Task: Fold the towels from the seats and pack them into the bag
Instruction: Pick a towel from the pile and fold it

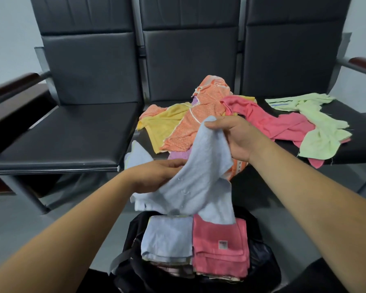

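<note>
Towel: a pale blue towel [199,176], rumpled, is held above the bag [262,263], off the bench's front edge.
Hands: its upper corner is pinched by the right hand [239,138]; its left side is gripped by the left hand [156,176].

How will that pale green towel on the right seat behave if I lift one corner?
Probably floppy: the green towel lies twisted and bunched on the seat. Likely light, since the blue towel being held sags limply. Loose edge threads may snag.
</note>
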A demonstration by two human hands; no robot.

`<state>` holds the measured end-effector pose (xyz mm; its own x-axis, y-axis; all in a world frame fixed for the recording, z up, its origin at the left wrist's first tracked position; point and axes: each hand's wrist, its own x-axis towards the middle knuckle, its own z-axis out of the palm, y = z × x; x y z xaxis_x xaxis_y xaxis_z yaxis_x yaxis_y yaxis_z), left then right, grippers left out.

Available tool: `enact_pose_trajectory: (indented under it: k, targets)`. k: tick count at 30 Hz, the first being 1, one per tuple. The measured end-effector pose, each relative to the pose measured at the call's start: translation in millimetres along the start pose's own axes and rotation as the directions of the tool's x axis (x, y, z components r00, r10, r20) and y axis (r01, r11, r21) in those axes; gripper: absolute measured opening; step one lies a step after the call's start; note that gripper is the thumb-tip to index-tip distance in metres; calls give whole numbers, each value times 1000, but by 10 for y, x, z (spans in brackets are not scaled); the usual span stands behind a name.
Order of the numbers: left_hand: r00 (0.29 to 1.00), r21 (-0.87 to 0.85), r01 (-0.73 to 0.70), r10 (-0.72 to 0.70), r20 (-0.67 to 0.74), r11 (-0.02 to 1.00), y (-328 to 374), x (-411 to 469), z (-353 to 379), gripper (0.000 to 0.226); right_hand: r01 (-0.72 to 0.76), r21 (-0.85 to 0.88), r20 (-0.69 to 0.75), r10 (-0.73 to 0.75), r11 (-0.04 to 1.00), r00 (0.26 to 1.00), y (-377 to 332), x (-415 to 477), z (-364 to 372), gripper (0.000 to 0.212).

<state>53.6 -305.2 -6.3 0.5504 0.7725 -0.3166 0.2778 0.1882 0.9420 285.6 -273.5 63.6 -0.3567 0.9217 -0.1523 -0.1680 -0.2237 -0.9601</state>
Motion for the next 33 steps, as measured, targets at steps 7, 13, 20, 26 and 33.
enact_pose_trajectory:
  k: [7, 13, 20, 26, 33]
  targets:
    - [956, -12, -191, 183, -229, 982, 159, 18, 45, 29, 48, -153, -85, -61, 987, 995, 39, 39, -98, 20]
    - [936, -118, -251, 210, -281, 961, 341, -70, -127, 44, 167, -320, -35, -187, 933, 982, -7, 24, -80, 18]
    - [934, -234, -224, 140, -328, 946, 275, 82, -47, 38, 245, -364, 107, -220, 899, 970, -21, -25, 46, 24]
    - [975, 45, -207, 209, -70, 977, 180, 104, -130, 56, 266, -520, 142, -225, 812, 964, 45, -16, 58, 25]
    - [907, 384, -201, 319, -275, 901, 354, -29, -249, 15, 239, -583, 96, -226, 777, 969, 81, 28, -32, 30]
